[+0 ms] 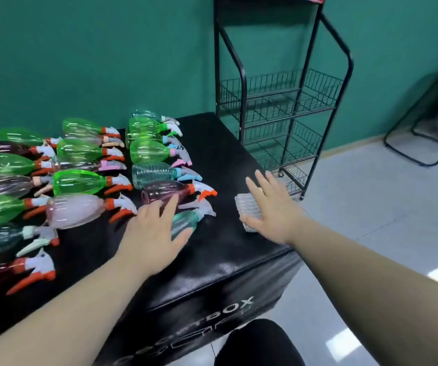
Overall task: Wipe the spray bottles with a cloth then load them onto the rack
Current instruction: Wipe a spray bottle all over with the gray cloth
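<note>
Several spray bottles lie on their sides in rows on a black box (220, 249). My left hand (154, 231) reaches with spread, straight fingers over a teal bottle (186, 220) with a pale trigger, next to a dark pink bottle (165, 192) with an orange trigger. My right hand (273, 212) lies flat with straight fingers on a folded white cloth (248, 207) near the box's right edge. A black wire rack (286, 101) with bare basket shelves stands behind the box on the right.
Green, pink, brown and teal bottles (80, 182) fill the box's left half. A green wall runs behind. Grey floor tiles lie to the right, with a black chair frame (423, 143) at the far right. My dark-clad knee (260, 344) shows below the box.
</note>
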